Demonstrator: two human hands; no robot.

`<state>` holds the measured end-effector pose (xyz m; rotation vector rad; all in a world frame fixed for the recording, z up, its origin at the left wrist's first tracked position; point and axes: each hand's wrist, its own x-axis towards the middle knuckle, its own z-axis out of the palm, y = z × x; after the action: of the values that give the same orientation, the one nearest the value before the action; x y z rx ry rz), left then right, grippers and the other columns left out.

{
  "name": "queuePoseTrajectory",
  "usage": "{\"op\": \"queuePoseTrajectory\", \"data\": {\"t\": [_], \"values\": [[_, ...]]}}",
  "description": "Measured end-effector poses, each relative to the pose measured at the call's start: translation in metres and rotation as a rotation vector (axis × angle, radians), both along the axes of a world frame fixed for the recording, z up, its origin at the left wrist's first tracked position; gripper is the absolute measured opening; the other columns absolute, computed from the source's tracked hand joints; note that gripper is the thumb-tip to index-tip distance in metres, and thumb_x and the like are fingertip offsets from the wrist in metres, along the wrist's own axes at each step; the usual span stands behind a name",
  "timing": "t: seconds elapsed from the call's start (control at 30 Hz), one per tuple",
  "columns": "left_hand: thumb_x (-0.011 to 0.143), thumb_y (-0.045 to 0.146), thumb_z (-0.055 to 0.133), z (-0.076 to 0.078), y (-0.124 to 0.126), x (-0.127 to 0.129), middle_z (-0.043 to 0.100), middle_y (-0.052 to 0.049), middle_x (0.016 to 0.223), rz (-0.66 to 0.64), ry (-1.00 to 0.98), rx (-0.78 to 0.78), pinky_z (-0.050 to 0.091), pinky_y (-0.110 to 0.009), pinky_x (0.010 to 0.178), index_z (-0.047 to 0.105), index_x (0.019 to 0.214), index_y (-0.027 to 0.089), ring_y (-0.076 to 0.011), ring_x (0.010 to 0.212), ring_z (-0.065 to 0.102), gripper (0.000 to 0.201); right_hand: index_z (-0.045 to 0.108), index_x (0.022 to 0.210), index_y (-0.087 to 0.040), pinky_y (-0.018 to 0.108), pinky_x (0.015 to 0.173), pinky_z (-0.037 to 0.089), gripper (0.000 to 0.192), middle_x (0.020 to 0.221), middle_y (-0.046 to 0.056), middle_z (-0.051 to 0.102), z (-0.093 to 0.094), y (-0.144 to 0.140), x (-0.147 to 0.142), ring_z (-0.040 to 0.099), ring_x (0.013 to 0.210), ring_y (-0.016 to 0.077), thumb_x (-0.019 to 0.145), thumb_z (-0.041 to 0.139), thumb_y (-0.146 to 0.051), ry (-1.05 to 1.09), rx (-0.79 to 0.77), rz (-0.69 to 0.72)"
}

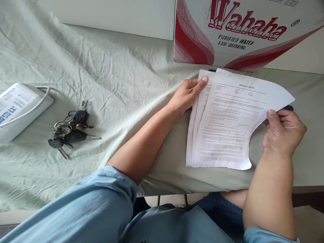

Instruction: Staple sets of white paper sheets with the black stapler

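A small stack of printed white sheets (227,125) lies on the cloth-covered table (121,84), right of centre. My left hand (188,94) rests at the stack's upper left corner, its fingers on the top edge of the sheets. My right hand (282,130) pinches the right edge of the top sheet with the thumb on the paper, and that side is lifted and bent. A dark object (288,108) shows just under the sheet's right corner, mostly hidden.
A bunch of keys (71,130) lies on the left of the pale green cloth. A white box with a cable (17,108) sits at the far left edge. A red-and-white Wahaha cardboard box (243,32) stands at the back right.
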<state>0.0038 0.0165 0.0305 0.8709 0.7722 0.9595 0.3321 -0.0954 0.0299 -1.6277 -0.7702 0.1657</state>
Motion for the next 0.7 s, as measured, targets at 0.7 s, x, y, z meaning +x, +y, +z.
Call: {"op": "queuePoseTrajectory", "data": {"t": [0.7], "values": [[0.103,0.081,0.086,-0.002,0.004,0.003,0.086,-0.006,0.101,0.064,0.012,0.032,0.075,-0.055,0.109,0.079,0.105,0.022,-0.0407,0.128,0.088,0.060,0.077,0.079,-0.027,0.051,0.077,0.063,0.057,0.076,0.003,0.072,-0.003,0.000,0.033,0.067,0.074,0.0232,0.051,0.111,-0.063,-0.056,0.136,0.016]]}}
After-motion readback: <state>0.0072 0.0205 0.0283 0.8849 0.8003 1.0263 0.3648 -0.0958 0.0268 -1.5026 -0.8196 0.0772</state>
